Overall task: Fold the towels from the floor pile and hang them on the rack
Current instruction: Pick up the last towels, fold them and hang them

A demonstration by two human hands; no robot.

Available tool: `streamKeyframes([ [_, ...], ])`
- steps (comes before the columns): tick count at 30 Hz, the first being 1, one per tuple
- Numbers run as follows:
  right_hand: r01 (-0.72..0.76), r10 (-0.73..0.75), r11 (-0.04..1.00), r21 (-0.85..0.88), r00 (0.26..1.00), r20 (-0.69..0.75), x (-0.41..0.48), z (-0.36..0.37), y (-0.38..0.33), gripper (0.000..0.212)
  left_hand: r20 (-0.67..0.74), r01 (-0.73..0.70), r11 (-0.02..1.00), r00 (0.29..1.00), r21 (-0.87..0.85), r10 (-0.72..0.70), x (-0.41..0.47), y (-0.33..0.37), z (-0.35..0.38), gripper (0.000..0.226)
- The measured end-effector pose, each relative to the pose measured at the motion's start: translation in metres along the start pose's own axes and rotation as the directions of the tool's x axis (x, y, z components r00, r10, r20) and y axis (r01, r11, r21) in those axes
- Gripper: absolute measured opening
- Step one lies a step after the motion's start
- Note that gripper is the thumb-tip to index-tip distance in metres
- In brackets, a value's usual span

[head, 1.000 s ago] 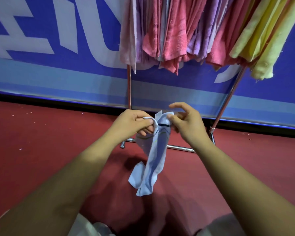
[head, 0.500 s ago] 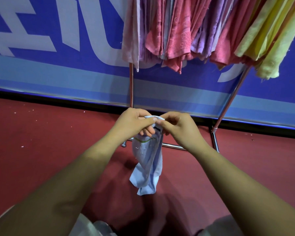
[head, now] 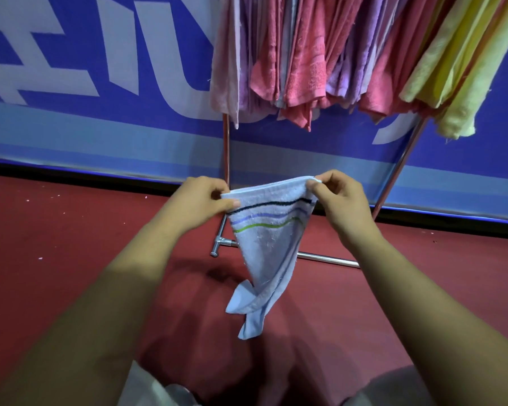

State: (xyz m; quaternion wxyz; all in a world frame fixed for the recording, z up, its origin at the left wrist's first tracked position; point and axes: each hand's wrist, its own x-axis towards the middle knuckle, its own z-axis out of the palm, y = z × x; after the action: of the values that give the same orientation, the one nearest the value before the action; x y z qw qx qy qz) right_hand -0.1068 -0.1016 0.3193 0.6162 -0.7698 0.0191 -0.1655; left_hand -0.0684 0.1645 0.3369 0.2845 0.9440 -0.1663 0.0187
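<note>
Two hands, head view: the left hand (head: 200,203) and right hand (head: 340,206) are each pinching a top corner of the pale blue striped towel (head: 269,238), with each grip closing thumb against fingers.
Towel position: it is hanging in the air between the hands, above the red floor (head: 56,244) and in front of the rack (head: 225,148).
Handling: it is looking light, soft and limp, and its lower end is drooping in a twist. Corners are probably serving best as holds.

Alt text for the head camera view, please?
A left hand and right hand pinch the top corners of a pale blue striped towel above a red floor; pink, purple and yellow towels hang on a rack behind.
</note>
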Motion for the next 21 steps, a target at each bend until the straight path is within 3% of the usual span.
streamKeyframes([
  [3, -0.040, 0.047, 0.992, 0.121, 0.997, -0.054, 0.006, -0.001, -0.005, 0.020, -0.153, 0.002, 0.978, 0.988, -0.211, -0.035, 0.004, 0.007, -0.004, 0.017],
  [5, -0.062, 0.073, 0.973, 0.221, 0.996, -0.045, 0.013, -0.004, -0.010, 0.016, -0.215, -0.040, 0.910, 0.975, -0.412, -0.054, 0.002, 0.022, -0.013, 0.014],
  [7, -0.128, 0.090, 0.890, 0.438, 0.990, 0.108, 0.018, -0.011, -0.021, 0.013, -0.164, -0.101, 0.691, 0.986, -0.716, -0.025, -0.001, 0.036, -0.027, 0.020],
  [8, -0.187, 0.084, 0.820, 0.541, 0.974, 0.209, 0.022, -0.016, -0.025, 0.030, -0.102, -0.091, 0.523, 0.995, -0.848, 0.009, -0.003, 0.041, -0.034, 0.020],
  [9, -0.227, 0.057, 0.770, 0.596, 0.955, 0.290, 0.024, -0.019, -0.029, 0.043, -0.057, -0.069, 0.417, 0.998, -0.906, 0.042, -0.004, 0.044, -0.040, 0.018],
  [10, -0.219, 0.049, 0.783, 0.582, 0.955, 0.293, 0.024, -0.021, -0.034, 0.041, -0.049, -0.062, 0.432, 0.998, -0.900, 0.042, -0.005, 0.044, -0.043, 0.016],
  [12, -0.154, 0.089, 0.890, 0.429, 0.982, 0.167, 0.021, -0.020, -0.039, 0.009, -0.119, -0.055, 0.682, 0.992, -0.729, -0.047, -0.002, 0.034, -0.042, 0.017],
  [14, -0.101, 0.083, 0.940, 0.325, 0.994, 0.069, 0.018, -0.013, -0.036, 0.018, -0.167, 0.002, 0.832, 0.979, -0.555, -0.114, 0.001, 0.023, -0.036, 0.018],
  [17, -0.053, 0.042, 0.969, 0.240, 0.998, 0.051, 0.016, -0.006, -0.033, 0.020, -0.172, 0.008, 0.918, 0.981, -0.398, -0.083, 0.001, 0.019, -0.031, 0.024],
  [19, -0.024, 0.019, 0.971, 0.237, 1.000, 0.024, 0.016, -0.007, -0.035, 0.018, -0.163, -0.013, 0.920, 0.985, -0.393, -0.056, 0.001, 0.017, -0.033, 0.007],
  [21, 0.008, -0.006, 0.972, 0.234, 1.000, -0.007, 0.018, -0.007, -0.035, 0.017, -0.139, -0.045, 0.906, 0.990, -0.421, -0.015, -0.001, 0.017, -0.035, 0.008],
])
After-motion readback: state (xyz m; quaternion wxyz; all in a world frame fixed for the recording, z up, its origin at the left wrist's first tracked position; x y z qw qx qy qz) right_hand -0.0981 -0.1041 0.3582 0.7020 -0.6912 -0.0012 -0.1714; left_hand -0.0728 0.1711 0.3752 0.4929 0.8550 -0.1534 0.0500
